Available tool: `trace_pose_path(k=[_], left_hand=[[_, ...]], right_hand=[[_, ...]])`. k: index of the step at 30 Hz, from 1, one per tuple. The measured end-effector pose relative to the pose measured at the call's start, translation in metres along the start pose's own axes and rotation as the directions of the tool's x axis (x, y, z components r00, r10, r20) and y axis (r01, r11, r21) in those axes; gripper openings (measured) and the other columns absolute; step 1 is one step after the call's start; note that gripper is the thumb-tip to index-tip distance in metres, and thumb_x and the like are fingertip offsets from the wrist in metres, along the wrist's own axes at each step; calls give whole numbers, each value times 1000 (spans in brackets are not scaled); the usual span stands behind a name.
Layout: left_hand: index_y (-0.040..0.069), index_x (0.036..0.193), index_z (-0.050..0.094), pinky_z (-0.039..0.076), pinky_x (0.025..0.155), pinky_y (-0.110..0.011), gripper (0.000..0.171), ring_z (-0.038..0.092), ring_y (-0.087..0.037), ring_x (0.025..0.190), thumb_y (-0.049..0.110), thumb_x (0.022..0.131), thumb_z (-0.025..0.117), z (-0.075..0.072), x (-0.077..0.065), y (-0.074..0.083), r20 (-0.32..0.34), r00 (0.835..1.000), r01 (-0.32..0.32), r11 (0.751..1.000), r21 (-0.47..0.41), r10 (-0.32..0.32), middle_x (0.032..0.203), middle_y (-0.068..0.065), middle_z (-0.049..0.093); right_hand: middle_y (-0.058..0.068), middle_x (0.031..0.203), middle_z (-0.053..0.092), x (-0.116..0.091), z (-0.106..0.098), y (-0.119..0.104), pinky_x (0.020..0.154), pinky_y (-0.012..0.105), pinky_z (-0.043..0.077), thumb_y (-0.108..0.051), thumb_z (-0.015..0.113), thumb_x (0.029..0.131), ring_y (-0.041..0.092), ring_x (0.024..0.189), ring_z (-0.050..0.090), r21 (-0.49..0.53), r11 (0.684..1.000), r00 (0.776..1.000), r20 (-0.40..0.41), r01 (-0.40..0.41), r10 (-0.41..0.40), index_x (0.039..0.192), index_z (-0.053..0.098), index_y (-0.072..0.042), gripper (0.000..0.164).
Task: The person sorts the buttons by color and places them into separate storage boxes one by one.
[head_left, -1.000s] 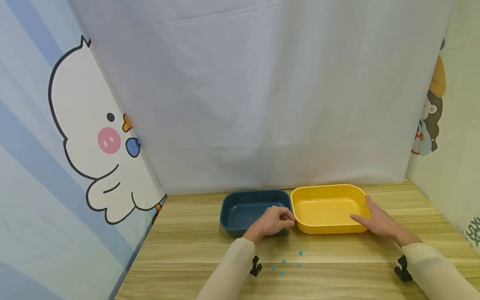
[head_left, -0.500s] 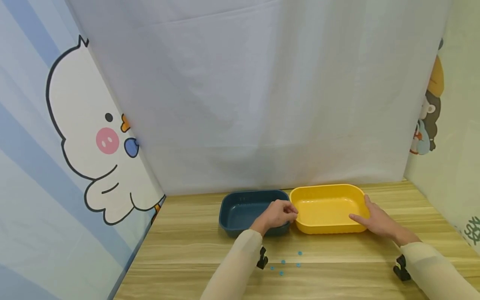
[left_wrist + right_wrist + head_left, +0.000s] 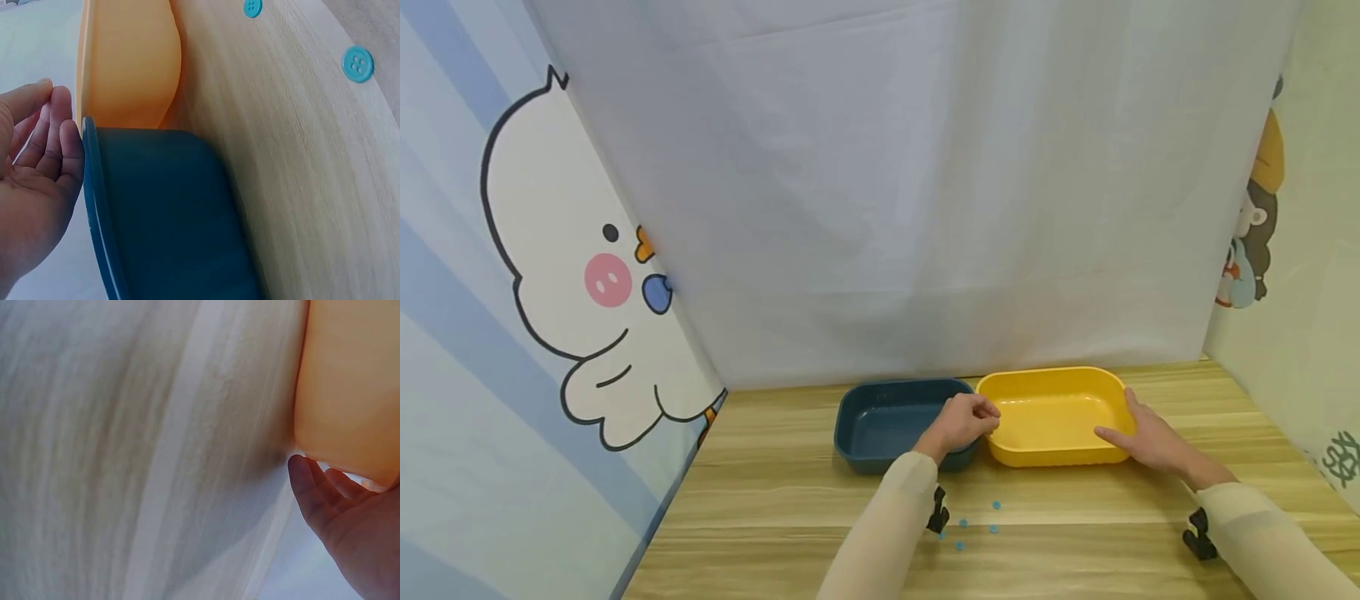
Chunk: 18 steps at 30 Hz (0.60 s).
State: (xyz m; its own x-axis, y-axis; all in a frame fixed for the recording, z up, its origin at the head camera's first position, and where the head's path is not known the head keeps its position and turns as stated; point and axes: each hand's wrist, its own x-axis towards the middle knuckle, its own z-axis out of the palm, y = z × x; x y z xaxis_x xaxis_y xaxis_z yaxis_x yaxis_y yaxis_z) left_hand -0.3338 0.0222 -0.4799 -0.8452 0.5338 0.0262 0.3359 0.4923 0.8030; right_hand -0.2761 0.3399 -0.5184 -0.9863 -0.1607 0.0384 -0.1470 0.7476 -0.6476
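My left hand (image 3: 961,422) is over the right end of the dark blue tub (image 3: 874,435), its fingertips reaching past the left rim of the yellow tub (image 3: 1051,421). Thumb and forefinger meet at the tips in the left wrist view; I cannot tell whether something small is pinched there. My right hand (image 3: 1157,440) holds the yellow tub at its right front corner, thumb over the rim and fingers along the outer side. Several small blue buttons lie on the table in front of the tubs, among them a four-holed button (image 3: 357,64).
Both tubs stand side by side on the wood-grain table (image 3: 760,492), close to the pale curtain (image 3: 850,208) behind. Printed cloth walls (image 3: 557,208) flank the table on the left and right. A black wrist mount (image 3: 937,510) shows under the left sleeve.
My left hand has moved right and slightly away from me, from the blue tub's right front edge to the yellow tub's left rim. My right hand keeps its place on the yellow tub.
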Motion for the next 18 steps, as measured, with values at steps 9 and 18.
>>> trace_pose_path(k=[9, 18], left_hand=[[7, 94, 69, 48, 63, -20, 8, 57, -7, 67, 13, 91, 64, 5, 4, -1, -13, 999, 33, 999, -21, -33, 76, 4, 63], [8, 94, 69, 50, 65, -22, 7, 60, -10, 69, 13, 91, 64, 7, 8, 1, -30, 995, 92, 995, -49, -93, 77, 3, 63]], right_hand=[[49, 138, 10, 0, 0, -1, 98, 68, 19, -42, 58, 92, 62, 124, 18, -2, 1000, 1000, 3, -8, 8, 140, -7, 20, 102], [49, 139, 9, -1, 0, -1, 97, 68, 20, -41, 58, 93, 62, 124, 18, 2, 1000, 1000, 3, -5, 5, 140, -8, 19, 102]])
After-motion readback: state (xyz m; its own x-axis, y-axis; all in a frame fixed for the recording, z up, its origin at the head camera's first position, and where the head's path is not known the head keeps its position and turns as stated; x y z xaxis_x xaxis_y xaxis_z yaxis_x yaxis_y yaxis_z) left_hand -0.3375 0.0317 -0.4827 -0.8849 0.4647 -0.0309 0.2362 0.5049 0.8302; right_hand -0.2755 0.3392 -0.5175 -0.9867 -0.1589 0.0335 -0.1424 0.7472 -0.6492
